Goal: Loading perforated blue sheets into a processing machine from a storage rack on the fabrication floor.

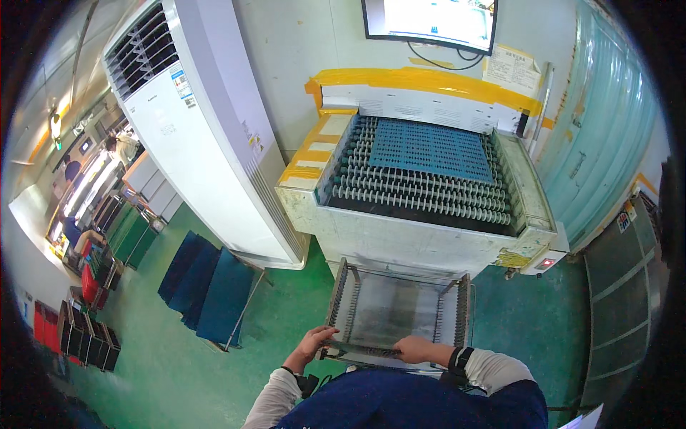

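In front of my body stands a metal rack (463, 314) with toothed, slotted side rails and a pale base. A dark slotted bar (366, 349) runs across its near end. My left hand (313, 344) is closed on the bar's left end, by the rack's near left corner. My right hand (414, 349) is wrapped round the bar further right, its fingertips partly hidden. Beyond the rack, a roller conveyor machine (421, 243) carries a blue perforated panel (429, 149) on rows of white disc rollers (421, 197).
A tall white air conditioner (207, 143) stands left of the machine. Several dark blue panels (225, 297) lean in a metal stand on the green floor. A screen (432, 21) hangs above. Dark framed panels (622, 293) stand at the right. People work far left.
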`<move>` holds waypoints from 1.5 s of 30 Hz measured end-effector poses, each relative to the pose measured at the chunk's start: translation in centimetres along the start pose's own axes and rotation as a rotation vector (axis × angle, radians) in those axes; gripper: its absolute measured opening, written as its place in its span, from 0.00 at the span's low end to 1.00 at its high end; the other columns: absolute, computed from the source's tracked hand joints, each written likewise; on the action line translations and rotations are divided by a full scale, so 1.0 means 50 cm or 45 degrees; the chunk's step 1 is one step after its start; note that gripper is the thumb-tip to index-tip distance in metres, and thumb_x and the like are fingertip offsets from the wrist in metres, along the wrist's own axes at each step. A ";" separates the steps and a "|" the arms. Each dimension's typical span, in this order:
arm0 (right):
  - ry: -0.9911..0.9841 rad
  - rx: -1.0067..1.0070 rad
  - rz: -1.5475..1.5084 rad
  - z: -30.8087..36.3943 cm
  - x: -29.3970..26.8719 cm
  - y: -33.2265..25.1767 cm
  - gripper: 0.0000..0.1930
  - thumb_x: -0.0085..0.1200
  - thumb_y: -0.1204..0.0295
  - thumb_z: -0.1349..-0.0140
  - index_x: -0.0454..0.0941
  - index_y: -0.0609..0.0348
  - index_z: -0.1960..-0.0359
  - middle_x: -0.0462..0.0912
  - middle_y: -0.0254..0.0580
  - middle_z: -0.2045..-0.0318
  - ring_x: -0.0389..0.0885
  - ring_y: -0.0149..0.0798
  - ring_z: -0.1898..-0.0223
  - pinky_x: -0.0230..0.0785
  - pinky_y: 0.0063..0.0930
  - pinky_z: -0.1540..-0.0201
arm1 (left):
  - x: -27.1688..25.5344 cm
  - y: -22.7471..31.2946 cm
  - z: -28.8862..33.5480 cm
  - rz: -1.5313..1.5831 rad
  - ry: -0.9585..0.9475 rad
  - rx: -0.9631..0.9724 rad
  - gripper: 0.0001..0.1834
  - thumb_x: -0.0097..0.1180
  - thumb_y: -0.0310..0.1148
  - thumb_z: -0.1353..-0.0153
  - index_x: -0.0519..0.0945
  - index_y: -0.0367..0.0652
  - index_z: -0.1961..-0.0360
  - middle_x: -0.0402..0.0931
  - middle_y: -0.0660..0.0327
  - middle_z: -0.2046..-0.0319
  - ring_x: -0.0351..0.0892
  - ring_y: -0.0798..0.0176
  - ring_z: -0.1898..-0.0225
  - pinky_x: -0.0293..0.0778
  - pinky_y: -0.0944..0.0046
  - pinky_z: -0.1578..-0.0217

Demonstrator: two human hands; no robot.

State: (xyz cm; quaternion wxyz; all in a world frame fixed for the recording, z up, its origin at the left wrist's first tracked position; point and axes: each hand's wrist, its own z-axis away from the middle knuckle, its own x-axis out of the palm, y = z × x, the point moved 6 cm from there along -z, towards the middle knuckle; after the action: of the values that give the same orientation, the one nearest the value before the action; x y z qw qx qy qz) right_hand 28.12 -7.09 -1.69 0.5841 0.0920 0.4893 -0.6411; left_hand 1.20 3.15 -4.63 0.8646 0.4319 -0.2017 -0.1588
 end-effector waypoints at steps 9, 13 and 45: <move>0.021 -0.006 0.000 -0.002 0.003 0.004 0.12 0.52 0.63 0.42 0.80 0.57 0.65 0.82 0.53 0.66 0.80 0.59 0.61 0.70 0.52 0.59 | 0.010 0.013 0.009 -0.037 0.004 0.059 0.23 0.55 0.44 0.38 0.79 0.36 0.50 0.75 0.63 0.68 0.74 0.66 0.64 0.69 0.67 0.60; 0.033 -0.013 0.003 -0.007 0.013 0.013 0.13 0.53 0.61 0.42 0.80 0.56 0.64 0.83 0.53 0.65 0.80 0.59 0.60 0.70 0.52 0.59 | 0.009 0.012 0.010 -0.033 0.023 0.068 0.23 0.55 0.44 0.38 0.79 0.37 0.50 0.75 0.64 0.69 0.74 0.67 0.64 0.70 0.68 0.60; 0.001 -0.027 0.011 -0.005 0.003 0.004 0.13 0.53 0.61 0.41 0.80 0.56 0.62 0.83 0.52 0.65 0.80 0.58 0.61 0.70 0.52 0.59 | 0.007 0.005 0.007 0.014 0.001 0.035 0.23 0.55 0.45 0.38 0.78 0.38 0.49 0.74 0.64 0.68 0.74 0.67 0.64 0.70 0.69 0.61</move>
State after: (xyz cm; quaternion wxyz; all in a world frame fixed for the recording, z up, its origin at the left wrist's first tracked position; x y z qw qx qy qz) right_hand 28.12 -6.95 -2.01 0.5877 0.0881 0.4958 -0.6332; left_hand 1.34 2.89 -4.18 0.8596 0.4426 -0.2061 -0.1510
